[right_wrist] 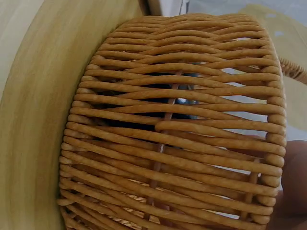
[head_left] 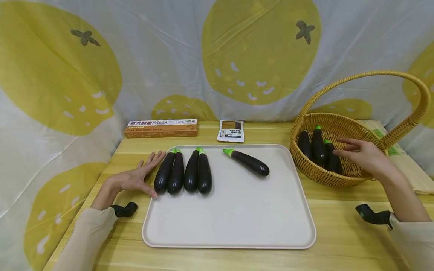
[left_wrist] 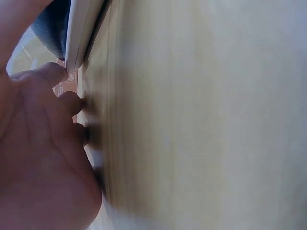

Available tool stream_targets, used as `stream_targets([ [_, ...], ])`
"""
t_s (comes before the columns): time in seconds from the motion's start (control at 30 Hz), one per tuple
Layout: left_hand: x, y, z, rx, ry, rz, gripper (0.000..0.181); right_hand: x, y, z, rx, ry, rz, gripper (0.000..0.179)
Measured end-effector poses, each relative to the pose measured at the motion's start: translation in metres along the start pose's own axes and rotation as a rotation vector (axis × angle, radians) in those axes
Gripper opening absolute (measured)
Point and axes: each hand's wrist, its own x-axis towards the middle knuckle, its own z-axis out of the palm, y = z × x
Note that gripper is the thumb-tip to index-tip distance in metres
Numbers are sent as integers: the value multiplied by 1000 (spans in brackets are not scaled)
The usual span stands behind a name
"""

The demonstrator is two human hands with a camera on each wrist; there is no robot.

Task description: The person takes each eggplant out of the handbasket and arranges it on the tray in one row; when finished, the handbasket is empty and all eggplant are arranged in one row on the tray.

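Observation:
Several dark eggplants with green stems, the leftmost one (head_left: 165, 171) among them, lie side by side on the left part of a white tray (head_left: 230, 226). A separate eggplant (head_left: 249, 162) lies slanted near the tray's far side. My left hand (head_left: 135, 178) spreads its fingers at the tray's left edge, close to the leftmost eggplant; the left wrist view shows its palm (left_wrist: 43, 158). Over the right side of a wicker basket (head_left: 325, 178), my right hand (head_left: 366, 156) reaches in with fingers extended beside three eggplants (head_left: 318, 146). In the right wrist view, the basket wall (right_wrist: 182, 129) hides most of that hand.
Behind the tray stand an orange and white pasta box (head_left: 161, 128) and a small white and brown pouch (head_left: 231, 131). A tall handle (head_left: 366, 73) arches over the basket. Beige packaging with green marks (head_left: 411, 169) lies to its right. A lemon-patterned curtain (head_left: 162, 56) hangs behind.

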Motion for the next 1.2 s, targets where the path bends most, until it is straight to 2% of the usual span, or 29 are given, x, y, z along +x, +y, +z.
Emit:
stream_targets([
  [0.1,0,-2,0,1,1,1,139,1,2,3,8,-36,16,78],
  [0.3,1,-2,1,12,2,-3,137,2,2,11,112,-91,23,82],
  [0.5,1,-1,0,12,2,2,137,3,3,16,55,-104,7,84],
  [0.97,0,0,0,3,4,-10,138,3,4,14,70,-91,39,80],
  [1.2,0,2,0,-4,-2,-15,140,4,5,11,91,-50,41,78],
])
